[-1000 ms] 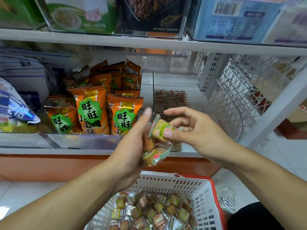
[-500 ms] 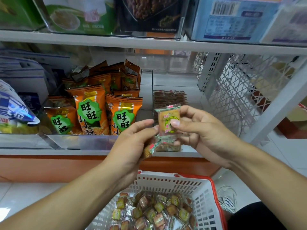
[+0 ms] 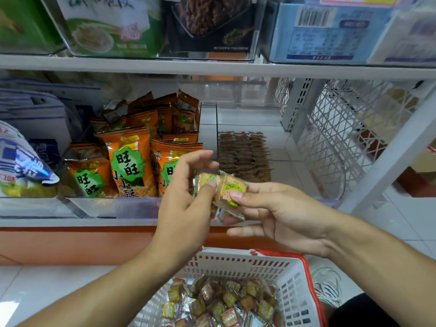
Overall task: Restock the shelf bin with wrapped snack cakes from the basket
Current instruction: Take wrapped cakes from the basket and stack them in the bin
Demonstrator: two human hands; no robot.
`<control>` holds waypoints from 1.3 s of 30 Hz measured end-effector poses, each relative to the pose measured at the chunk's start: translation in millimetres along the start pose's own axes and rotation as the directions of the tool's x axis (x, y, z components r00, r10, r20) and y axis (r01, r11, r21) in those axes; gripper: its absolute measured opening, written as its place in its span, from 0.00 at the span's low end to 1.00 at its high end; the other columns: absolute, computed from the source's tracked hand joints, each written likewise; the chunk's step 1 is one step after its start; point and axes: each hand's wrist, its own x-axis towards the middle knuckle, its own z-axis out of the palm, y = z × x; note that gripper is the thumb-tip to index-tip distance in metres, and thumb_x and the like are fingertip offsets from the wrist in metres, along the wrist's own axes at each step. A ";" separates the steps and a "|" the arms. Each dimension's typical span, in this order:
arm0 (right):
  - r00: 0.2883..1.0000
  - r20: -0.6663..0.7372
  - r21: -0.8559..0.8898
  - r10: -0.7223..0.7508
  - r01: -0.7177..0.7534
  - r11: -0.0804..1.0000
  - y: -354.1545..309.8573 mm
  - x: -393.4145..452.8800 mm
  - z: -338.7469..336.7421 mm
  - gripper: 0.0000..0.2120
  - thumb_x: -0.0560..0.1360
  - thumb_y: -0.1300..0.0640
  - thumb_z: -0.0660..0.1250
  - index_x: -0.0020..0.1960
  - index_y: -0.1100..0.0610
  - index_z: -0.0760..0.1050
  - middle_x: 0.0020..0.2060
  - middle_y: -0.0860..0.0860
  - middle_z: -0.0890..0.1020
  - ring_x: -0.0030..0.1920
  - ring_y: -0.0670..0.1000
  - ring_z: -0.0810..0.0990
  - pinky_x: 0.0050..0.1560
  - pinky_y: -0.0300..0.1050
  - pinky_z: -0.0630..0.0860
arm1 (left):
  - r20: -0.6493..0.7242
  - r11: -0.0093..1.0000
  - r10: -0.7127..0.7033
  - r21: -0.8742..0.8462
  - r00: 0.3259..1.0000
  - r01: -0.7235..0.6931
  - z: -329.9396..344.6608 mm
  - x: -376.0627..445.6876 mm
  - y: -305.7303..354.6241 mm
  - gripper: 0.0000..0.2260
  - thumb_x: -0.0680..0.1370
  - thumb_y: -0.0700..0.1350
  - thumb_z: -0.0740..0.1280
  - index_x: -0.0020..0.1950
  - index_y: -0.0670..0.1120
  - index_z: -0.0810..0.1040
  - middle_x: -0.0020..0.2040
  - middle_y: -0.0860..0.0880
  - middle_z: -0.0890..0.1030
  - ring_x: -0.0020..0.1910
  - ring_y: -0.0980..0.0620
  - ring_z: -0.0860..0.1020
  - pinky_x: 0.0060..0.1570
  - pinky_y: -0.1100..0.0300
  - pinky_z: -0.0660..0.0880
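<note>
Both hands have lifted toward the clear shelf bin (image 3: 278, 147). Left hand (image 3: 186, 204) and right hand (image 3: 278, 215) pinch clear-wrapped yellow snack cakes (image 3: 221, 185), apparently squaring them for stacking above the white plastic basket (image 3: 236, 263).

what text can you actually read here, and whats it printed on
"旺旺" on a green badge, with "小小酥" below: tall orange snack bag.
"旺旺": short orange bag to its left.
Barcode and table: blue box on the upper shelf, too blurred.
Round labels: snack cakes in the hands, too small.
</note>
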 end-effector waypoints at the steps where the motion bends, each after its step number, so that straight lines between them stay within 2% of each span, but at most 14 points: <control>1: 1.000 -0.012 0.002 -0.005 0.005 1.000 0.0 0.1 -0.1 0.16 0.73 0.58 0.71 0.60 0.59 0.82 0.52 0.56 0.86 0.49 0.52 0.85 0.46 0.47 0.82 | -0.001 1.000 0.000 -0.004 1.000 0.000 -0.2 0.0 0.0 0.17 0.79 0.43 0.65 0.65 0.58 0.73 0.59 0.56 0.81 0.56 0.49 0.81 0.45 0.53 0.79; 4: 0.998 -0.044 0.009 -0.037 0.037 0.999 -1.6 1.3 0.5 0.18 0.76 0.62 0.69 0.65 0.59 0.78 0.55 0.56 0.85 0.51 0.52 0.85 0.47 0.49 0.83 | -0.054 0.999 -0.026 -0.040 0.998 0.024 -0.7 3.0 -0.5 0.18 0.79 0.42 0.72 0.66 0.54 0.74 0.59 0.57 0.81 0.57 0.53 0.81 0.47 0.55 0.81; 7: 0.997 -0.063 0.044 -0.053 0.056 0.997 -1.8 2.3 0.7 0.22 0.72 0.62 0.70 0.66 0.61 0.76 0.55 0.59 0.84 0.53 0.55 0.83 0.49 0.50 0.83 | -0.076 0.970 -0.141 -0.212 0.987 0.122 -0.9 7.1 0.3 0.24 0.70 0.46 0.76 0.65 0.51 0.74 0.53 0.57 0.84 0.53 0.56 0.84 0.45 0.62 0.81; 10: 0.998 -0.044 0.063 -0.038 0.041 0.997 -1.5 1.7 0.9 0.17 0.73 0.61 0.70 0.62 0.61 0.80 0.55 0.60 0.83 0.55 0.57 0.81 0.48 0.49 0.83 | -0.023 0.882 -0.262 -0.411 0.965 0.230 -1.7 10.2 0.8 0.30 0.65 0.46 0.78 0.65 0.48 0.74 0.52 0.49 0.87 0.53 0.50 0.85 0.46 0.60 0.82; 14: 1.000 -0.006 0.042 -0.021 0.022 0.999 -3.2 0.3 -2.3 0.15 0.71 0.57 0.72 0.57 0.59 0.83 0.52 0.58 0.84 0.53 0.58 0.83 0.47 0.51 0.83 | 0.132 0.757 -0.329 -0.556 0.935 0.345 -5.1 13.6 5.1 0.24 0.69 0.41 0.76 0.64 0.45 0.78 0.55 0.41 0.86 0.48 0.50 0.85 0.44 0.63 0.81; 18: 0.985 -0.094 -0.067 -0.145 0.139 0.988 -3.4 1.2 -4.9 0.24 0.68 0.59 0.75 0.63 0.58 0.77 0.54 0.54 0.85 0.50 0.54 0.85 0.46 0.46 0.83 | 0.210 0.786 -0.302 -0.498 0.930 0.368 -8.6 16.7 7.2 0.19 0.74 0.43 0.69 0.65 0.41 0.79 0.54 0.43 0.86 0.48 0.54 0.85 0.45 0.65 0.80; 21: 0.946 -0.128 -0.224 -0.298 0.265 0.938 -3.4 1.0 -8.8 0.28 0.66 0.60 0.76 0.65 0.53 0.76 0.57 0.54 0.85 0.53 0.56 0.85 0.49 0.49 0.82 | 0.221 0.845 -0.328 -0.366 0.919 0.389 -9.3 18.4 8.4 0.21 0.78 0.53 0.65 0.68 0.45 0.80 0.60 0.44 0.85 0.60 0.48 0.83 0.59 0.55 0.78; 24: 0.952 -0.113 -0.305 -0.286 0.241 0.922 -2.4 0.0 -9.6 0.26 0.66 0.56 0.78 0.62 0.53 0.77 0.54 0.56 0.85 0.48 0.57 0.86 0.49 0.51 0.81 | 0.217 0.849 -0.391 -0.291 0.894 0.442 -7.8 17.9 7.5 0.22 0.78 0.60 0.60 0.66 0.51 0.81 0.58 0.45 0.86 0.62 0.43 0.82 0.66 0.45 0.74; 30: 0.970 -0.085 -0.448 -0.226 0.166 0.879 0.6 -0.9 -10.9 0.18 0.67 0.48 0.77 0.52 0.56 0.81 0.36 0.50 0.84 0.39 0.46 0.81 0.38 0.40 0.75 | 0.257 0.828 -0.448 -0.242 0.856 0.506 -4.5 13.8 4.5 0.19 0.79 0.61 0.60 0.60 0.55 0.84 0.57 0.46 0.86 0.58 0.45 0.84 0.63 0.45 0.76; 32: 0.961 -0.095 -0.499 -0.261 0.181 0.848 0.8 -1.6 -10.5 0.20 0.65 0.48 0.78 0.53 0.56 0.80 0.38 0.51 0.84 0.39 0.45 0.80 0.37 0.39 0.75 | 0.276 0.828 -0.449 -0.229 0.850 0.512 -4.8 14.2 5.5 0.18 0.78 0.60 0.62 0.59 0.54 0.85 0.56 0.46 0.86 0.56 0.47 0.85 0.58 0.49 0.78; 34: 0.940 -0.106 -0.548 -0.326 0.218 0.808 0.9 -0.8 -11.7 0.28 0.62 0.50 0.80 0.60 0.52 0.78 0.46 0.55 0.82 0.39 0.47 0.80 0.39 0.41 0.78 | 0.284 0.837 -0.453 -0.190 0.845 0.512 -5.6 13.8 4.6 0.18 0.77 0.60 0.64 0.59 0.54 0.84 0.55 0.46 0.87 0.54 0.46 0.85 0.52 0.52 0.79; 36: 0.930 -0.053 -0.594 -0.363 0.263 0.760 0.4 -1.7 -12.6 0.34 0.62 0.53 0.81 0.66 0.46 0.75 0.46 0.50 0.80 0.36 0.47 0.78 0.42 0.41 0.78 | 0.277 0.841 -0.460 -0.168 0.844 0.514 -5.6 12.9 4.6 0.18 0.77 0.60 0.64 0.59 0.53 0.84 0.53 0.45 0.87 0.52 0.45 0.86 0.48 0.54 0.80; 38: 0.934 0.039 -0.625 -0.356 0.301 0.720 0.9 -2.6 -13.1 0.28 0.67 0.58 0.80 0.65 0.47 0.77 0.40 0.41 0.82 0.34 0.43 0.78 0.41 0.34 0.76 | 0.250 0.840 -0.472 -0.164 0.845 0.517 -4.7 11.9 3.0 0.18 0.79 0.60 0.64 0.58 0.51 0.85 0.52 0.43 0.87 0.53 0.43 0.85 0.53 0.51 0.80; 39: 0.936 0.059 -0.630 -0.346 0.304 0.715 1.5 -2.9 -13.5 0.24 0.68 0.60 0.80 0.61 0.48 0.79 0.38 0.43 0.84 0.33 0.43 0.81 0.41 0.35 0.79 | 0.220 0.831 -0.489 -0.176 0.844 0.527 -3.8 11.4 2.5 0.18 0.79 0.60 0.63 0.57 0.50 0.85 0.52 0.42 0.87 0.54 0.42 0.85 0.57 0.49 0.79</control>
